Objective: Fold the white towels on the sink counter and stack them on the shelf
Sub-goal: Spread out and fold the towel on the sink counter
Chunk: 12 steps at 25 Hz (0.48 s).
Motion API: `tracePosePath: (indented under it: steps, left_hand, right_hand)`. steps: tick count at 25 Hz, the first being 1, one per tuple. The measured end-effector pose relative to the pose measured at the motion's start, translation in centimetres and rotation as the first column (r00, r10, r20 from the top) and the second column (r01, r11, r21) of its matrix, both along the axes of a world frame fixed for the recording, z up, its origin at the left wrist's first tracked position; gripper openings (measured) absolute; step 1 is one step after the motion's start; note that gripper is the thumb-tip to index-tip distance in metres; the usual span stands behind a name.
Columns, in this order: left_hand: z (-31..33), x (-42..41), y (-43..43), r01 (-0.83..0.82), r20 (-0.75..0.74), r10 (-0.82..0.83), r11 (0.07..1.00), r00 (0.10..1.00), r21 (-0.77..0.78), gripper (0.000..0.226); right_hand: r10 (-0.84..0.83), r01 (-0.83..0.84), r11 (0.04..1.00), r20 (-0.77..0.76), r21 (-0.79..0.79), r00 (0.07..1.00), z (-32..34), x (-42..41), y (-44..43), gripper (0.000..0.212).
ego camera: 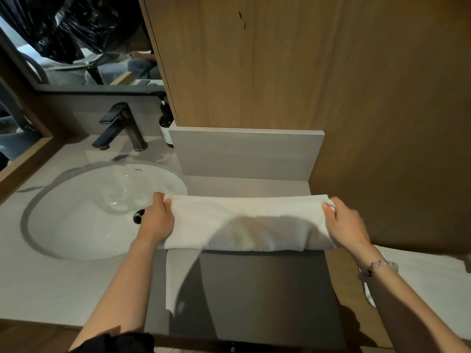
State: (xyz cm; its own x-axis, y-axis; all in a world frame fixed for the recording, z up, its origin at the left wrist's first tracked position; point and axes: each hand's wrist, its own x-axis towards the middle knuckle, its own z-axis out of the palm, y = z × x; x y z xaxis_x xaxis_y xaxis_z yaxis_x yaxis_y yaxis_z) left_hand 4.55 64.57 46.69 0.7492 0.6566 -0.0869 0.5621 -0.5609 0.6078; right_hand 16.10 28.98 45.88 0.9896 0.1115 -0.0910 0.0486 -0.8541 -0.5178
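A white towel [244, 220] is stretched between my hands above the grey sink counter [51, 284], to the right of the basin. My left hand [156, 219] pinches its left end and my right hand [346, 225] pinches its right end. The part between my hands is folded over, and a lower layer [175, 278] lies on the counter toward me. Another white towel [420, 273] lies at the right, on a lower wooden surface, partly behind my right forearm.
A white oval basin [84, 212] with a dark drain sits left of the towel, a black tap [122, 128] behind it. A dark soap bottle [167, 126] stands by a wooden cabinet wall [280, 59]. A grey backsplash [244, 154] borders the counter's rear.
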Motion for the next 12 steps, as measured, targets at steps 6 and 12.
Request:
tracePosePath:
  steps: [6, 12]
  left_hand:
    - [-1.0, 1.5, 0.5, 0.018, -0.1, -0.008, 0.994, 0.995, 0.107, 0.028]
    - [-2.1, 1.8, 0.2, 0.036, -0.167, -0.005, 0.982, 0.986, 0.184, 0.024]
  right_hand:
    - [-0.093, 0.091, 0.995, -0.046, -0.043, 0.995, -1.3, 0.3, 0.7, 0.046]
    - [-0.124, 0.12, 0.989, -0.043, -0.089, 0.991, -1.6, 0.2, 0.7, 0.045]
